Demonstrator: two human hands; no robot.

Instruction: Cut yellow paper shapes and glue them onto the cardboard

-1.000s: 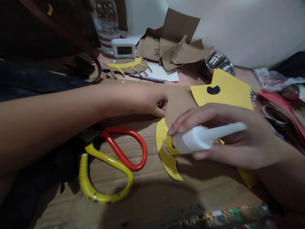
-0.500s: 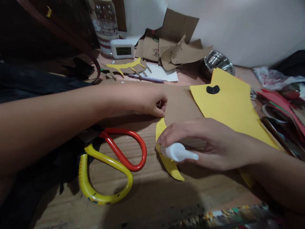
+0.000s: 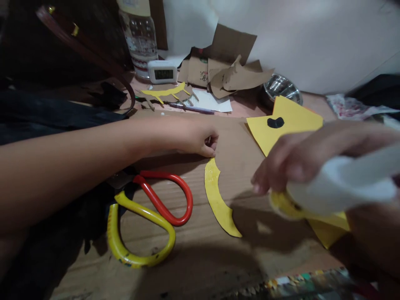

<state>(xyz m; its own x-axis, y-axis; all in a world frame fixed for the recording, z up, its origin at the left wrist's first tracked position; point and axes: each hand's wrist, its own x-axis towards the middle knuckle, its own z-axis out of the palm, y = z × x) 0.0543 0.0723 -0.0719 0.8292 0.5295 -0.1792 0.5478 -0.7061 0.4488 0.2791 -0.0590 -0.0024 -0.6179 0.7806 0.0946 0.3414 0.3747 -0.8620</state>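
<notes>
A curved yellow paper strip [image 3: 215, 196] with a wet sheen near its top lies on the brown cardboard [image 3: 187, 250]. At its upper tip, my left hand [image 3: 203, 139] is closed, thumb and fingers pinching the tip. To the right, my right hand [image 3: 300, 154] is wrapped round a white glue bottle [image 3: 340, 183], raised close to the camera and blurred, its nozzle pointing right. Scissors with one red and one yellow handle [image 3: 143, 260] lie left of the strip; dark material and my left forearm hide their blades.
Yellow paper [image 3: 300, 114] bearing a black shape [image 3: 275, 122] lies at right. Behind are a clear bottle [image 3: 140, 41], a small digital clock [image 3: 162, 72], a pen [image 3: 193, 109], a toothed yellow and brown cutout [image 3: 168, 91], cardboard scraps [image 3: 234, 41] and a metal bowl [image 3: 283, 88].
My right hand has lifted the glue bottle off the paper strip and moved it right, toward the camera. The whole strip now shows. My left hand stays at the strip's tip.
</notes>
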